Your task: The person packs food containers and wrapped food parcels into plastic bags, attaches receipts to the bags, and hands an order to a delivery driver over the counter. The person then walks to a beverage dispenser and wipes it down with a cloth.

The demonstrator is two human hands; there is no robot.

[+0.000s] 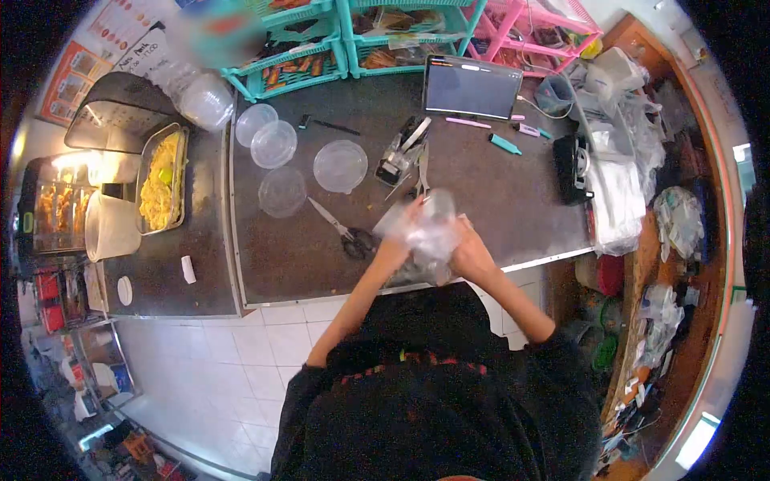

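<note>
Both my hands are together over the front edge of the dark counter. Between them is clear plastic [435,234], blurred, perhaps a bag or a cup. My left hand [401,236] closes on its left side, and my right hand [472,250] grips its right side. Scissors with black handles [355,240] lie just left of my left hand. Beyond my hands are a stapler-like black and silver tool [401,152] and a second pair of scissors [423,176]. Several round clear lids [341,167] lie to the left.
A tablet [472,88] stands at the back, with pens and a teal marker [505,144] before it. Teal baskets [301,72] and pink baskets [529,40] line the rear. A glass tray of yellow food [163,180] sits left; plastic bags [618,200] lie right.
</note>
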